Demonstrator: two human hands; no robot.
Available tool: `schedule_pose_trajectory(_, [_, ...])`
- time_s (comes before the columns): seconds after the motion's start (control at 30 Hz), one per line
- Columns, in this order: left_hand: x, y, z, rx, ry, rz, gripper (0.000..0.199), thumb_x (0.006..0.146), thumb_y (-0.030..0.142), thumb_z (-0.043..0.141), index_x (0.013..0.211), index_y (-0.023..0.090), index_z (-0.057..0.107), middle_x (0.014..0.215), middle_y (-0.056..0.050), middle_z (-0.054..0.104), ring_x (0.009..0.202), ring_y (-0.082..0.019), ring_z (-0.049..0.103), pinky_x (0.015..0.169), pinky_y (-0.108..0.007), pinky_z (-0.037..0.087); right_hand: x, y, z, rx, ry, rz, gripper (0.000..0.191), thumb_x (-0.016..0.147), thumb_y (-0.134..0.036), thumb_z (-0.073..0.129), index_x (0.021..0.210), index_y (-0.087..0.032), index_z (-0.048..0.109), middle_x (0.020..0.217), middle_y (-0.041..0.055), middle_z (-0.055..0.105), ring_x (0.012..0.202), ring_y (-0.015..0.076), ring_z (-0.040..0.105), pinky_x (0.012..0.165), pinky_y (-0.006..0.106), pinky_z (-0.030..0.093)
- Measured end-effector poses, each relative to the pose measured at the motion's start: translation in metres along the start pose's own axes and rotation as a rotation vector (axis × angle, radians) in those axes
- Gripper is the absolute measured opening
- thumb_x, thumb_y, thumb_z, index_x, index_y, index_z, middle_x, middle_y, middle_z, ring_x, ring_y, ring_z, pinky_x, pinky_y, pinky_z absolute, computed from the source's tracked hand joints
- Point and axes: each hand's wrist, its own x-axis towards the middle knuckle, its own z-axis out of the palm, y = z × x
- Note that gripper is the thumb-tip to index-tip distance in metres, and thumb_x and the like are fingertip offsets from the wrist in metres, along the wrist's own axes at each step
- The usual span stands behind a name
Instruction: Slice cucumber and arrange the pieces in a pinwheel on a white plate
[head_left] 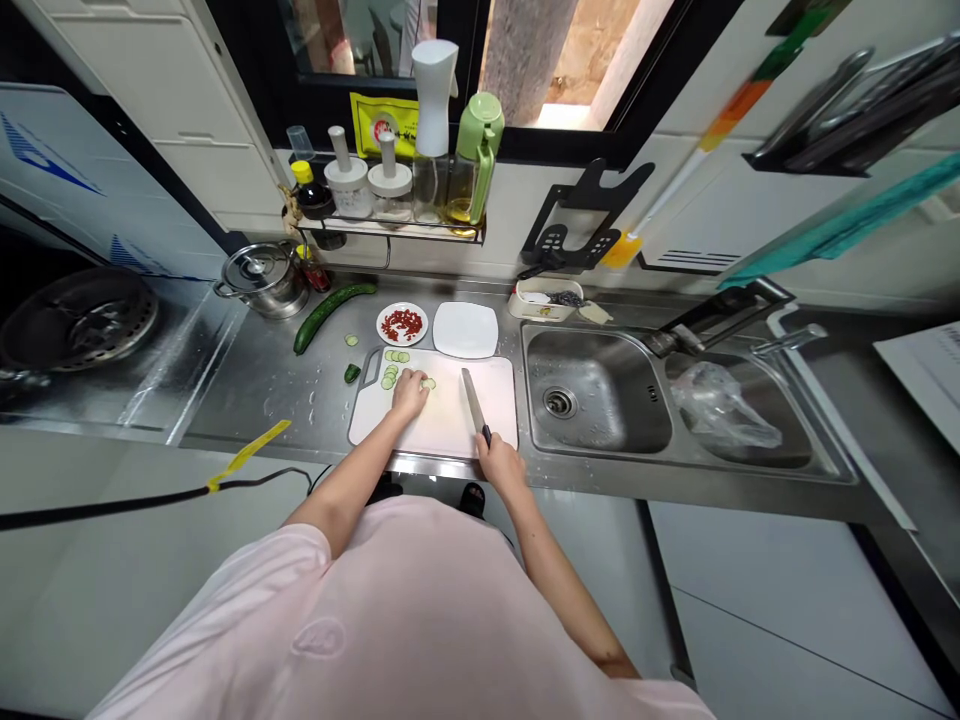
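Observation:
My right hand [501, 465] grips the black handle of a kitchen knife [474, 402], whose blade lies slanted over the right half of the white cutting board [442, 425]. My left hand [410, 393] is on the board's left half, its fingers drawn together at a few pale cucumber slices [428, 384]. More cucumber slices [390, 376] lie in small groups at the board's upper left. Left of the board, on the steel counter, is a cucumber end piece [352, 373]. A long whole cucumber [330, 314] lies farther back.
Behind the board stand a plate of chopped red pieces [402, 325] and a white square plate [465, 330]. A steel pot [264, 280] is at the back left. The sink [600, 390] lies to the right, with a plastic bag [724, 405] in its second basin. A condiment rack [405, 230] hangs above.

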Motion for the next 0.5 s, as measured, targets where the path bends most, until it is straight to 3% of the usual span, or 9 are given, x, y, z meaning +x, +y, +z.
schedule_pose_trajectory(0.27, [0.005,0.003,-0.004,-0.047,0.011,-0.028,0.017,0.076,0.023,0.057,0.093,0.020,0.058,0.098,-0.007,0.055,0.088,-0.019,0.054,0.080,-0.029,0.041,0.002,0.000,0.002,-0.036,0.011,-0.003,0.052,0.093,-0.053,0.021,0.109,-0.016,0.055,0.098,0.0150,0.065,0.095,0.0258,0.061,0.078,0.035,0.041])
schedule_pose_trajectory(0.5, [-0.004,0.003,-0.004,-0.354,0.025,-0.073,0.012,0.075,0.026,0.057,0.085,0.019,0.059,0.073,0.000,0.060,0.068,-0.013,0.054,0.063,-0.023,0.041,-0.005,0.005,0.005,-0.049,0.013,-0.034,0.048,0.092,-0.055,0.023,0.110,-0.019,0.051,0.094,0.0121,0.066,0.092,0.0248,0.061,0.077,0.034,0.041])
